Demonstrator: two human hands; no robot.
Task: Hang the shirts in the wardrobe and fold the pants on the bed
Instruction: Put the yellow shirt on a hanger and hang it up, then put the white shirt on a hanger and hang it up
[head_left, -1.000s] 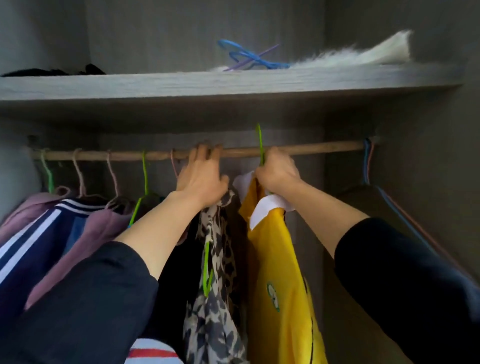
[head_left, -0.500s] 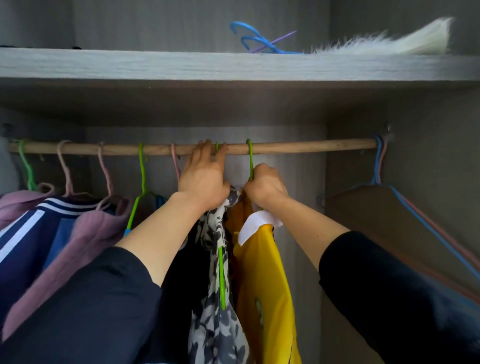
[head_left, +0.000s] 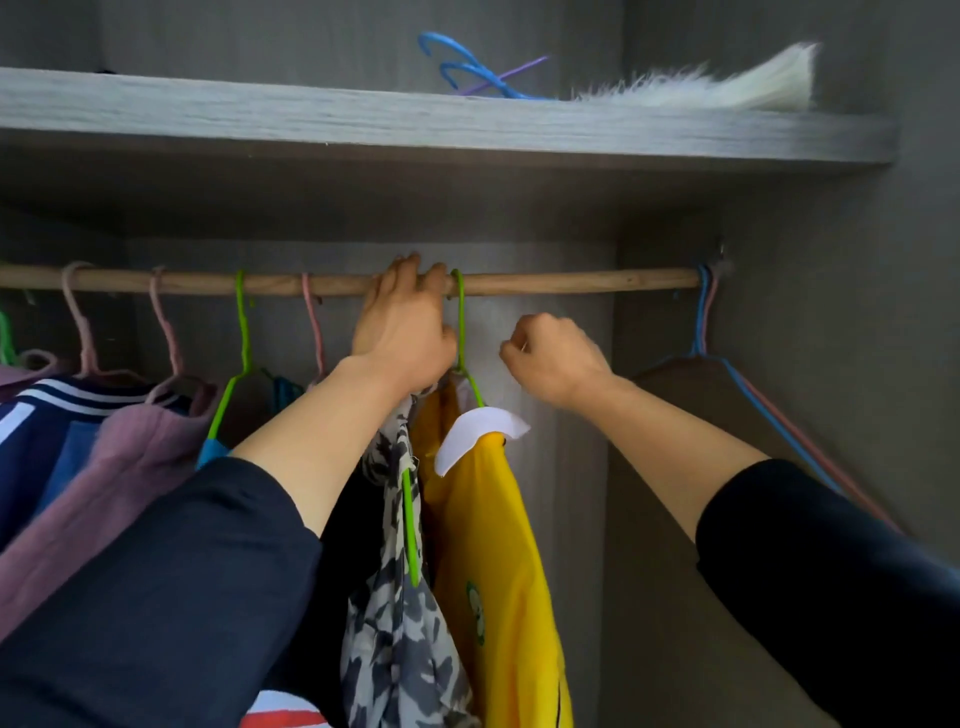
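A yellow shirt (head_left: 493, 545) with a white collar hangs from a green hanger (head_left: 460, 322) hooked over the wooden rod (head_left: 571, 280) in the wardrobe. Just left of it hangs a grey patterned shirt (head_left: 400, 623) on another green hanger. My left hand (head_left: 402, 338) reaches up beside the yellow shirt's hook, its fingers curled over the rod. My right hand (head_left: 556, 364) hovers to the right of the hanger, fingers curled, holding nothing and touching nothing.
Mauve (head_left: 130, 457) and navy striped (head_left: 47, 415) garments fill the rod's left part. Empty blue and pink hangers (head_left: 706, 322) hang at the right end by the wardrobe wall. The shelf (head_left: 467, 130) above carries loose blue hangers (head_left: 467, 67) and a white furry item (head_left: 727, 88).
My right hand has let go of the yellow shirt's hanger and drawn back to the right. The yellow shirt slid left next to the patterned shirt. My left hand stays at the rod.
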